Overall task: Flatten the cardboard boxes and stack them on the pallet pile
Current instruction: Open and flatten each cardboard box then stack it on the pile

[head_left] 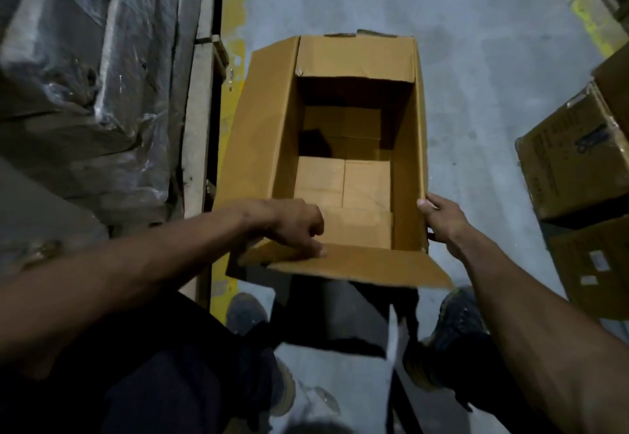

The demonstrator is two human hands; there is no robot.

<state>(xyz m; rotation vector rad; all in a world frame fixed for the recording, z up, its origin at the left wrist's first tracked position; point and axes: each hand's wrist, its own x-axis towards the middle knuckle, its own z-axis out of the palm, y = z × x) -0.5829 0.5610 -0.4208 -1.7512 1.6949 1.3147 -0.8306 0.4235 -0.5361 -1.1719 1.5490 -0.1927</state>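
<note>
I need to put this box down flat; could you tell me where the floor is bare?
Bare concrete floor lies beyond and right of the open box, up to the yellow line. Crowded: wrapped pallet pile left, stacked boxes right, feet below.

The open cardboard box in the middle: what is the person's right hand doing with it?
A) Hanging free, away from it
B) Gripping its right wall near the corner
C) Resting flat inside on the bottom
B: the right hand curls round the right wall of the open cardboard box, thumb on the rim near the corner.
</note>
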